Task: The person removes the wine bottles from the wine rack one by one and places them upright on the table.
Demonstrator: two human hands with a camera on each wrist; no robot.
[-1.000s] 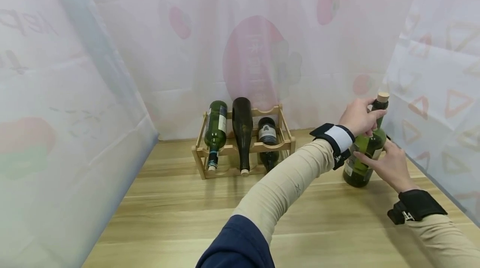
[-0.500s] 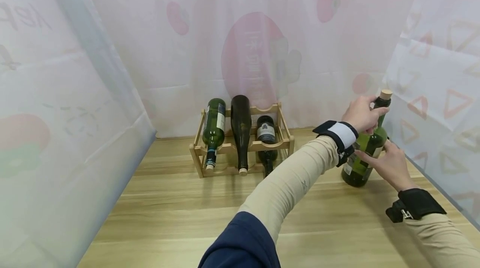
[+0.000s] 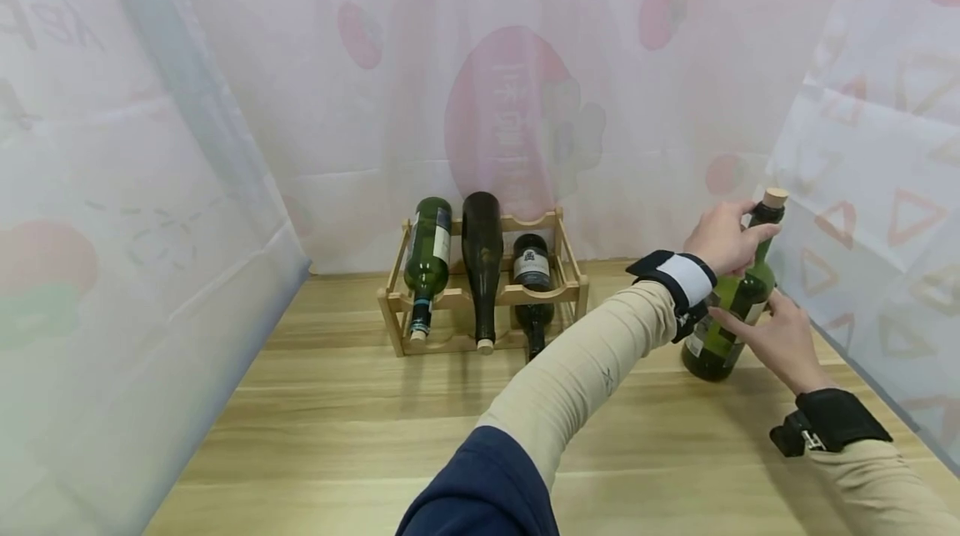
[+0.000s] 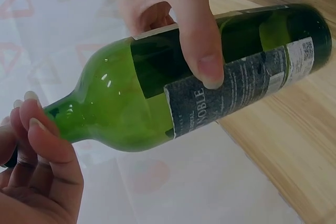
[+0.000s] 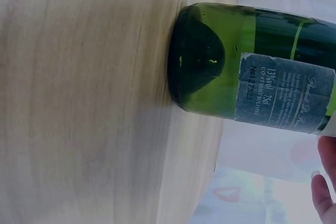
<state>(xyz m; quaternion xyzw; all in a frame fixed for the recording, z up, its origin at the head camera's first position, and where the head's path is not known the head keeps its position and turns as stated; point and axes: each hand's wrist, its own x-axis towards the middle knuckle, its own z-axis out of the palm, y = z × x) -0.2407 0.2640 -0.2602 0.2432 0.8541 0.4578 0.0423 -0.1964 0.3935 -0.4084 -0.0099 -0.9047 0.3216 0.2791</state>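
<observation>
A green glass wine bottle with a dark, white-lettered paper label (image 3: pixel 750 290) stands near the worktop's right side, at three o'clock from the light wooden slatted rack (image 3: pixel 568 293). Both of the person's hands hold it: the left-hand grip (image 3: pixel 723 240) is curled round its slim neck, while the right-hand grip (image 3: pixel 783 344) spans the wide body, thumb on the label's side. Presumably the upper hold controls the lean and the lower one bears the weight of the smooth glass. The pale wood-grain worktop (image 3: pixel 375 419) lies beneath; whether the base sits flat or is slightly tipped, I cannot tell. In the rack, a green glass bottle with a pale label (image 3: pixel 429 257) and a near-black plain glass bottle (image 3: pixel 482 252) lie with corked necks towards six o'clock, the scooped rails likely stopping them rolling. A dark bottle with a whitish label (image 3: pixel 532 265) lies lower, partly behind the front rail, its mouth end lost at the beige sleeve (image 3: pixel 592 369). The held bottle hides some right-hand fingers in the head view, and the right wrist view cuts off its neck.
</observation>
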